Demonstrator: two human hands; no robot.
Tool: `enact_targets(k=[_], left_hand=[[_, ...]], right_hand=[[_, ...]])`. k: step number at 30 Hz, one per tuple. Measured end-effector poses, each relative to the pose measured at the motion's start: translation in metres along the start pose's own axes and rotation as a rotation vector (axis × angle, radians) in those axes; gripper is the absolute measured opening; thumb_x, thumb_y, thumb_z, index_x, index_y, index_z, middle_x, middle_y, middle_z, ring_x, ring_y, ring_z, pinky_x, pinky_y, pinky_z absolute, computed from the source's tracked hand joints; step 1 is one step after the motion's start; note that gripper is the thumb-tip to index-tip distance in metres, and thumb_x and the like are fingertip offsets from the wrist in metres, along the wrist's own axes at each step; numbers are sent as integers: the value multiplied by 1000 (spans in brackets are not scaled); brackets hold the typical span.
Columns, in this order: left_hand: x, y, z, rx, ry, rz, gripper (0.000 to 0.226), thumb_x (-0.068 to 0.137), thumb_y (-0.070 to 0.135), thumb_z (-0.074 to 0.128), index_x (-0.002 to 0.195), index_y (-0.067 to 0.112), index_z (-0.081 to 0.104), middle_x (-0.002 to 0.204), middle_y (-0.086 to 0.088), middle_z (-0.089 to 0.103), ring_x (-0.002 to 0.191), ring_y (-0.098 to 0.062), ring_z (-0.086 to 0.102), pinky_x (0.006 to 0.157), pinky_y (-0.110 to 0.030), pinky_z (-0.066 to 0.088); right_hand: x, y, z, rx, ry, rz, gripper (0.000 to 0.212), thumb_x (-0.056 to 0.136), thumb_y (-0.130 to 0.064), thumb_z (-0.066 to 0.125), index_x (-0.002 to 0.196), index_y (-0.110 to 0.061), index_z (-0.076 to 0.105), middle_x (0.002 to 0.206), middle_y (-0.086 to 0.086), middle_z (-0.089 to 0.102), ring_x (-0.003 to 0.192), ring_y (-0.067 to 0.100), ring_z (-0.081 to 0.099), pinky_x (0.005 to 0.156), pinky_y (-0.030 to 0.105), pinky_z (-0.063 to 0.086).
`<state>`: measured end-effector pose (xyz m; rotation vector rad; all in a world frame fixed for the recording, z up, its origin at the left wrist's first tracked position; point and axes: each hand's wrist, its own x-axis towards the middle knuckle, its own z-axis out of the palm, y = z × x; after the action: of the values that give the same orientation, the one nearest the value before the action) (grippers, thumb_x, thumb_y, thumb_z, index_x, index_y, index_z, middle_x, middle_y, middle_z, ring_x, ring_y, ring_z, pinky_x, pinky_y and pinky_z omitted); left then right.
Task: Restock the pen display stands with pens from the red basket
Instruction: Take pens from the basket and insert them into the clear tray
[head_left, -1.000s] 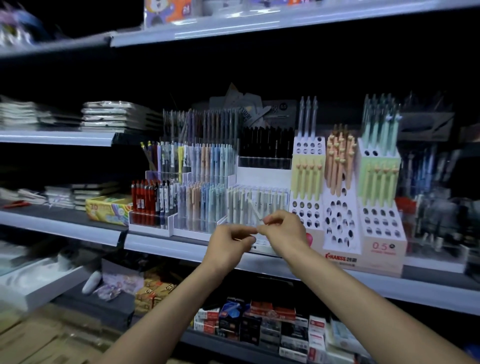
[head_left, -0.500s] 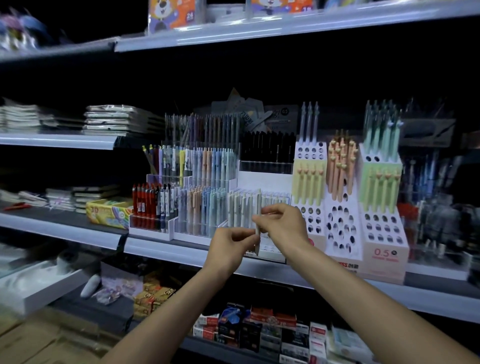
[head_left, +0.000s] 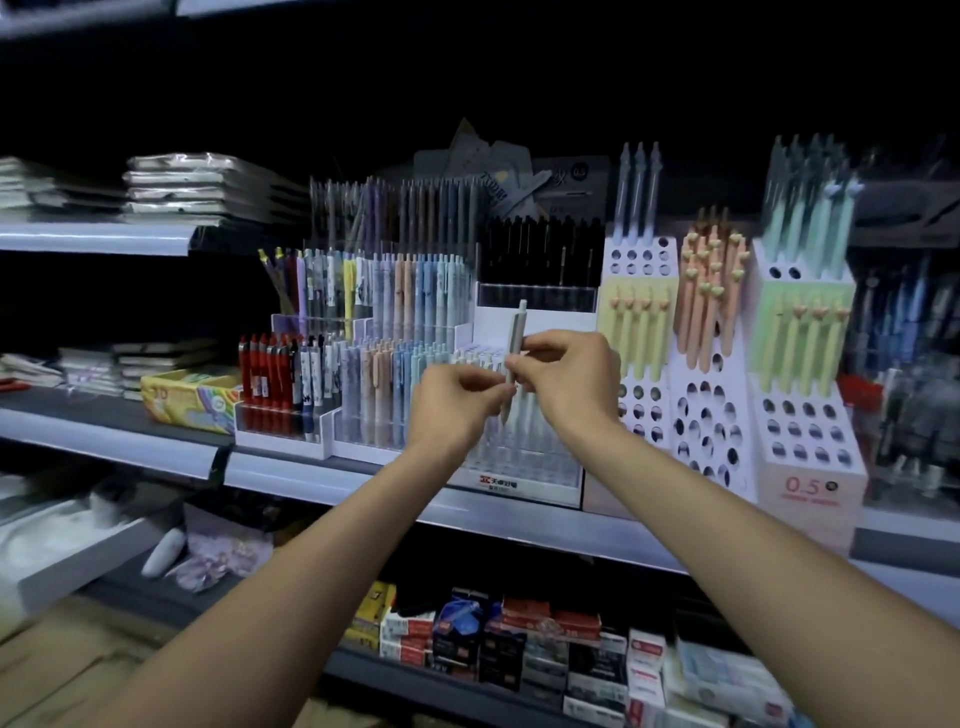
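A pale grey-white pen (head_left: 517, 332) stands upright, pinched at mid-barrel by my right hand (head_left: 566, 379). My left hand (head_left: 454, 402) is beside it, fingertips closed at the pen's lower part. Both hands hover in front of a clear tiered pen stand (head_left: 519, 462) with white pens in its front row. To the right stand white cardboard stands with round holes: one with yellow pens (head_left: 638, 332), one with orange pens (head_left: 709, 291), one with green pens (head_left: 802, 338). The red basket is not in view.
Left of the clear stand are tiers of pastel pens (head_left: 395, 374) and red pens (head_left: 265, 371). Black pens (head_left: 540, 254) stand behind. A yellow box (head_left: 189, 400) sits on the shelf at left. Small boxes (head_left: 519, 649) fill the lower shelf; notebooks are stacked on the upper left shelf (head_left: 93, 236).
The pen has gone from tilted between both hands to upright and higher. Both hands have risen slightly towards the clear stand.
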<state>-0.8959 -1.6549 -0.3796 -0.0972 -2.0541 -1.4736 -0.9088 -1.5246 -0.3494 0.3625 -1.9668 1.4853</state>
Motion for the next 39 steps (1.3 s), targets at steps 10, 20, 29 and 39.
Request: enact_targets(k=[10, 20, 29, 39], left_hand=[[22, -23, 18, 193, 89, -72, 18, 81, 31, 87, 67, 32, 76, 73, 10, 77, 76, -11, 74, 80, -41, 63], [18, -25, 22, 350, 153, -69, 9, 88, 38, 80, 89, 30, 84, 81, 7, 78, 79, -16, 72, 74, -38, 61], [14, -28, 25, 391, 165, -124, 12, 88, 40, 80, 94, 30, 83, 89, 0, 79, 88, -23, 72, 75, -35, 57], [6, -46, 39, 424, 200, -205, 18, 87, 45, 73, 90, 31, 84, 87, -5, 78, 89, -31, 73, 70, -33, 56]], right_hand=[[14, 29, 21, -49, -9, 46, 15, 77, -15, 89, 89, -20, 83, 74, -4, 76, 73, 15, 74, 79, 37, 62], [16, 37, 32, -38, -3, 62, 11, 77, -11, 88, 85, -17, 83, 71, -4, 76, 70, 14, 75, 77, 37, 63], [16, 45, 42, -77, -13, 94, 11, 77, -16, 89, 84, -20, 81, 75, -5, 76, 73, 14, 74, 77, 35, 63], [-3, 61, 47, -99, 8, 118, 8, 80, -12, 86, 80, -17, 80, 66, -9, 68, 74, 14, 71, 76, 34, 61]])
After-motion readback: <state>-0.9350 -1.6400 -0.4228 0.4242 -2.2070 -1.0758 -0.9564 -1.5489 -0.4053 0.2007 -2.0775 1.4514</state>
